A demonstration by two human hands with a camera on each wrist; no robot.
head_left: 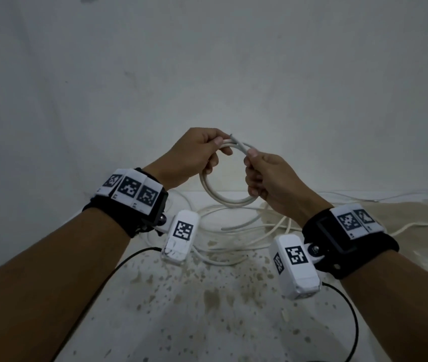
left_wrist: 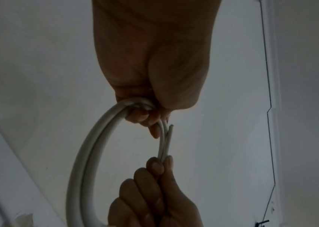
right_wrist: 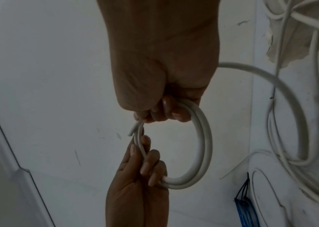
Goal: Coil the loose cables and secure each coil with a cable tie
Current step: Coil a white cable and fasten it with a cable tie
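Note:
A small coil of white cable [head_left: 224,200], two loops thick, hangs in the air in front of the wall. My left hand [head_left: 214,152] grips its upper left side, fingers curled round the strands. My right hand [head_left: 251,165] pinches the upper right side, and the cut cable end [head_left: 233,139] sticks up between the two hands. The left wrist view shows the left hand [left_wrist: 150,116] on top of the coil [left_wrist: 82,153] and the right hand [left_wrist: 156,184] below. From the right wrist, the right hand [right_wrist: 164,110] holds the coil [right_wrist: 206,145] above the left hand [right_wrist: 143,173]. No cable tie is on the coil.
Several loose white cables [head_left: 233,232] lie tangled on the speckled white surface [head_left: 207,309] under my hands, and thinner ones [head_left: 416,223] trail to the right. A bundle of blue strands [right_wrist: 245,208] lies near them. Black cords [head_left: 119,265] run from the wrist cameras.

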